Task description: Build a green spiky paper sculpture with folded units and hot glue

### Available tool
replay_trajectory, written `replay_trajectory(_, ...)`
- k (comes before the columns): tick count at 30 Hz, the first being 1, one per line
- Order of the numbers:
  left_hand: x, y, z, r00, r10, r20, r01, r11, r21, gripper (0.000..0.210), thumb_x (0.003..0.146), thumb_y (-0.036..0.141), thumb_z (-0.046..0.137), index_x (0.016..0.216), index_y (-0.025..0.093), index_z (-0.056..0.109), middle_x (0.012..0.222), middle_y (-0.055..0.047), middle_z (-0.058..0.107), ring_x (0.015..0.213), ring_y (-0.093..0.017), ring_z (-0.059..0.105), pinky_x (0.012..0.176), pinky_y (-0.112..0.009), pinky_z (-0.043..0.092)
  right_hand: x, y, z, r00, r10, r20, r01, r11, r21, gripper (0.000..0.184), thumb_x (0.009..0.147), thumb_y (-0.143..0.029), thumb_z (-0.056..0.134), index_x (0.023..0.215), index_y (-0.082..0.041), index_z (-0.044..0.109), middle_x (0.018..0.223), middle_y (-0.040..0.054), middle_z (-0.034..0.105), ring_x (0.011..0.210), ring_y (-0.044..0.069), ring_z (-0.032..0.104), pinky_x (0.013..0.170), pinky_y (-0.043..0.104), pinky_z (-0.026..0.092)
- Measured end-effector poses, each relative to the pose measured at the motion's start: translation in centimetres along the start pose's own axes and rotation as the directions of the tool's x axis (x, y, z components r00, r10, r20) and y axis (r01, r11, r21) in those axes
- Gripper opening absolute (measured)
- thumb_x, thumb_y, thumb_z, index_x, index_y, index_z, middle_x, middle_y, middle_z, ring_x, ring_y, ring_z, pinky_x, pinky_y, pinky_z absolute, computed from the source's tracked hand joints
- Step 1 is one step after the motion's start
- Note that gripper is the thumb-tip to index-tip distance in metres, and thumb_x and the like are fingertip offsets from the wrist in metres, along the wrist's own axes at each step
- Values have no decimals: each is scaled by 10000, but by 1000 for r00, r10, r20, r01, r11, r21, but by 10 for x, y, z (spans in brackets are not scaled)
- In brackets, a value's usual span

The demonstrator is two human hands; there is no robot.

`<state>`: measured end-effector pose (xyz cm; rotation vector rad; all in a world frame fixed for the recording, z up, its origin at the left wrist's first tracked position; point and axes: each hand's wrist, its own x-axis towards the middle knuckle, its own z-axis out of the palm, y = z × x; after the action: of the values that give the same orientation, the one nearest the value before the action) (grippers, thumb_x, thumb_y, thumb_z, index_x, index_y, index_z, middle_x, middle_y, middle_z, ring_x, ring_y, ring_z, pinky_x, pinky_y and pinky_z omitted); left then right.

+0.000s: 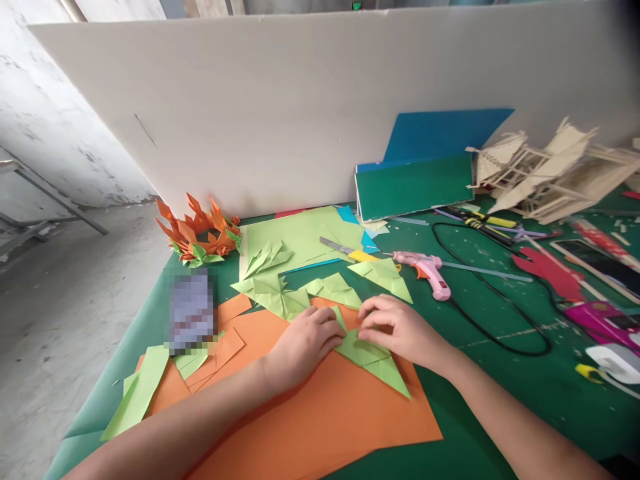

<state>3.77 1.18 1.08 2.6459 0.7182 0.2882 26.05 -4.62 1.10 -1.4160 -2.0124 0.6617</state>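
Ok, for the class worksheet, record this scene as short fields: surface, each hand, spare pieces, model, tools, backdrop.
surface: green tabletop, partly covered by orange sheet
left hand: curled at the upper-left end of folded light-green paper
right hand: fingers bent at the same paper's upper side
spare pieces: folded light-green pieces beyond the hands
model: orange-and-green paper ring, back left
tools: yellow-handled knife; pink glue gun to its right
backdrop: upright white board

Right of centre, below the frame's middle, we see a light green paper [369, 355], folded, with creased, overlapping layers. It slants from upper left to lower right, where it narrows to a sharp point; its top is partly hidden.
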Motion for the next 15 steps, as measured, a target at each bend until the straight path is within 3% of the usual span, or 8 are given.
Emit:
replay_trajectory(2, 1, -1, 2, 1000, 4, -9, -4, 1000, -10, 269, 995, 233, 382, 951, 202, 646, 963, -42, 610, 844, -169, 567, 768, -300, 475, 2, 6, -7, 984, -4, -176, -5, 999, -52, 201, 905, -317, 584, 753, -231, 686, 897, 38, 673, 871, 197, 622, 772, 329, 493)
replay_trajectory(4, 1, -2, 4, 1000, 4, -14, -4, 1000, 6, 276, 995, 201, 358, 951, 203, 631, 962, -44, 607, 832, -168, 569, 745, -297, 476, 2, 19, -19, 928, -27, -373, -33, 988, -154, 193, 919, -315, 545, 805, -223, 672, 899, 55, 686, 871, 216, 630, 775, 352, 495)
replay_trajectory(6, 0, -2, 4, 1000, -1, -10, 1, 1000, 31, 266, 992, 191, 349, 941, 201, 610, 978, -46, 602, 818, -169, 571, 729, -304, 480, -1, 39, -37, 833, -71, -548, -122, 943, -308, 177, 912, -329, 530, 889, -219, 667, 945, 79, 692, 943, 254, 622, 810, 389, 480)
replay_trajectory(9, 0, -2, 4, 1000, -22, 3, 22, 998, 61, 191, 981, 200, 387, 1001, 196, 577, 1028, -53, 597, 851, -187, 589, 754, -333, 500, -11, 74, -62, 676, 33, -737, -428, 831, -356, 285, 883, -414, 520, 996, -176, 629, 935, 129, 665, 872, 280, 611, 754, 406, 476)
replay_trajectory(11, 1, -2, 4, 999, -32, 18, 30, 996, 83, 187, 976, 207, 407, 1095, 190, 551, 1089, -70, 585, 906, -206, 604, 797, -361, 511, -16, 92, -71, 621, 170, -766, -577, 760, -299, 390, 843, -486, 533, 1014, -144, 608, 921, 152, 663, 814, 283, 617, 707, 394, 469)
replay_trajectory(15, 2, -5, 4, 998, -35, 53, 29, 994, 105, 231, 984, 218, 384, 1149, 200, 545, 1141, -86, 552, 962, -217, 608, 826, -374, 518, -17, 100, -70, 637, 527, -562, -705, 693, -149, 498, 780, -590, 582, 1016, -151, 594, 747, 86, 695, 626, 232, 643, 538, 301, 413)
